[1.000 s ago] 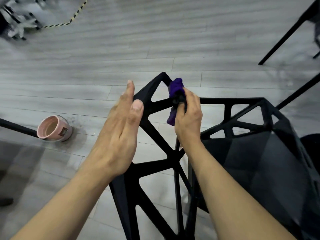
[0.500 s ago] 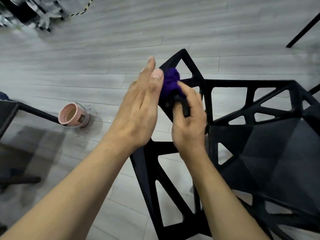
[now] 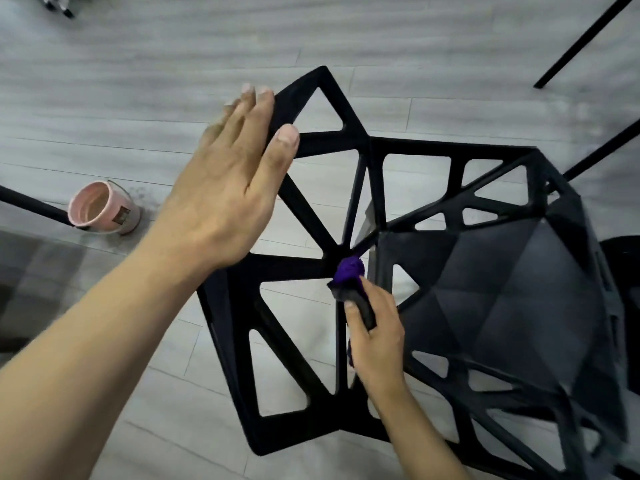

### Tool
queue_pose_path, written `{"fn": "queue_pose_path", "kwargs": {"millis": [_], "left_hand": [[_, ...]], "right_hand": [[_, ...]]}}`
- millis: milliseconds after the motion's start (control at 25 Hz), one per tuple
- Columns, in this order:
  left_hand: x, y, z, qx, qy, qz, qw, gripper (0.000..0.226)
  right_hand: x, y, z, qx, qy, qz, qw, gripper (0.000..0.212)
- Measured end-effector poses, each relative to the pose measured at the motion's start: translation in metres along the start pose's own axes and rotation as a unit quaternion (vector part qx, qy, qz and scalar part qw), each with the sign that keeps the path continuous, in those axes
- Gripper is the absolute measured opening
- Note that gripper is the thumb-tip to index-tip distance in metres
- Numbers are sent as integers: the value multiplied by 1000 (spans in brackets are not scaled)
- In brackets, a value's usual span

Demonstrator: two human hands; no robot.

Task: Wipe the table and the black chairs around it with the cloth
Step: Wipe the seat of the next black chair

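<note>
A black chair [image 3: 502, 289] with a lattice backrest of triangular openings fills the middle and right. My right hand [image 3: 375, 336] is closed around a lower strut of the backrest with the purple cloth [image 3: 349, 269] bunched in it; the cloth presses against the point where several struts meet. My left hand [image 3: 230, 181] lies flat, fingers together, against the upper left strut near the backrest's peak, with the thumb resting on a crossbar. The table is out of view.
A pink cup [image 3: 102, 207] lies on its side on the grey plank floor at the left, beside a thin black leg [image 3: 31, 204]. More black legs [image 3: 585, 41] cross the upper right. A dark round shape [image 3: 623, 251] sits at the right edge.
My right hand has slid the cloth from the backrest's top corner down a strut to the central joint. My left hand has moved from hovering beside the frame to resting on it.
</note>
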State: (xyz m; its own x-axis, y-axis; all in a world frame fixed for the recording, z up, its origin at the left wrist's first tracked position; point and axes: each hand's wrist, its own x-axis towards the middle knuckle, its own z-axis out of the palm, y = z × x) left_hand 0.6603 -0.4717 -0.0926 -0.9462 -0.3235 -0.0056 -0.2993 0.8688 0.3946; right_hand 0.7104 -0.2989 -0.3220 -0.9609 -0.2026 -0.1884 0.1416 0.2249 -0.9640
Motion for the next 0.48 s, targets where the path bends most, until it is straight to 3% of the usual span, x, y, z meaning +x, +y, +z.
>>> {"fn": "queue_pose_path", "kwargs": {"millis": [120,320,480], "left_hand": [[1,-1,3,23,5,9,1000,72],[1,-7,6,-9,51,1,999,74],[-2,-11,10,-38,69,-11,997,78]], "right_hand": [[28,-14,14,18,21,-3,1000,37],[144,-53,35,46,132,-44,989,39],[119,-36,27,22,98,-73,992,40]]}}
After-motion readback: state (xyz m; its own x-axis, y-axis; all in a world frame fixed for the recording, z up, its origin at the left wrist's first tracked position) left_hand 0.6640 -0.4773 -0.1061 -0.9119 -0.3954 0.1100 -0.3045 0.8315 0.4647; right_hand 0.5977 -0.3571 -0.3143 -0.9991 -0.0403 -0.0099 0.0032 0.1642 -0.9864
